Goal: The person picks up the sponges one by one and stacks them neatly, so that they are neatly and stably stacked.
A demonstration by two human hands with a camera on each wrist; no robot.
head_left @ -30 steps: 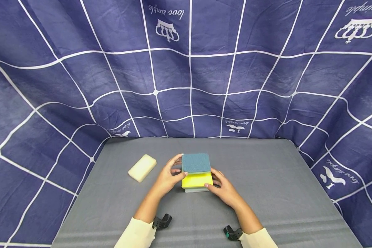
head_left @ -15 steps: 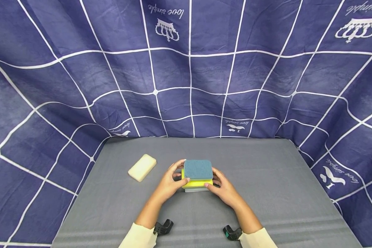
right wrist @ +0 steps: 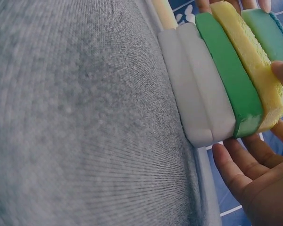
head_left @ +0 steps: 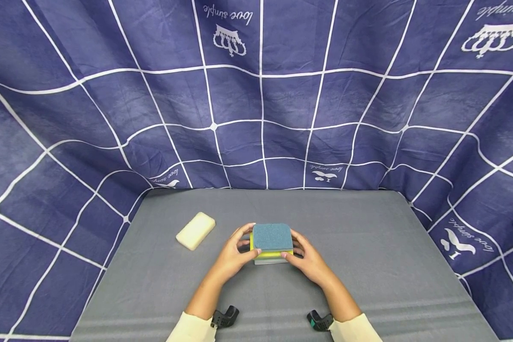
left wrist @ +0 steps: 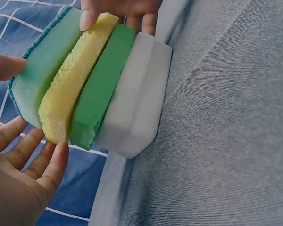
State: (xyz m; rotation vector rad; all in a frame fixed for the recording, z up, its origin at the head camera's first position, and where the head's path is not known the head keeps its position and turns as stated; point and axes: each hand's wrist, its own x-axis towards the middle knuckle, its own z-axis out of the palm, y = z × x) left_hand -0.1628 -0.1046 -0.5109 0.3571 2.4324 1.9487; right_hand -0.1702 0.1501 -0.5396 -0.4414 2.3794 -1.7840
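A stack of sponges stands on the grey table (head_left: 346,285) in front of me. From the bottom it has two white sponges (left wrist: 137,99), a green one (left wrist: 103,89), a yellow one (left wrist: 75,80) and a teal sponge with a dark blue scouring face (head_left: 272,236) on top. My left hand (head_left: 234,252) grips the teal sponge at its left side, thumb on the near edge and fingers farther back. On the right side, my right hand (head_left: 309,260) holds the yellow sponge with its thumb at the near edge, other fingers along the stack's end.
A loose cream-coloured sponge (head_left: 195,231) lies on the table to the left of the stack. Blue curtain cloth (head_left: 288,104) with white lines hangs behind and on both sides of the table. A black wrist device (head_left: 225,317) sits at each sleeve.
The teal sponge has come down and toward me with my left hand, from the back of the yellow sponge to nearly level over it. My right hand has barely moved.
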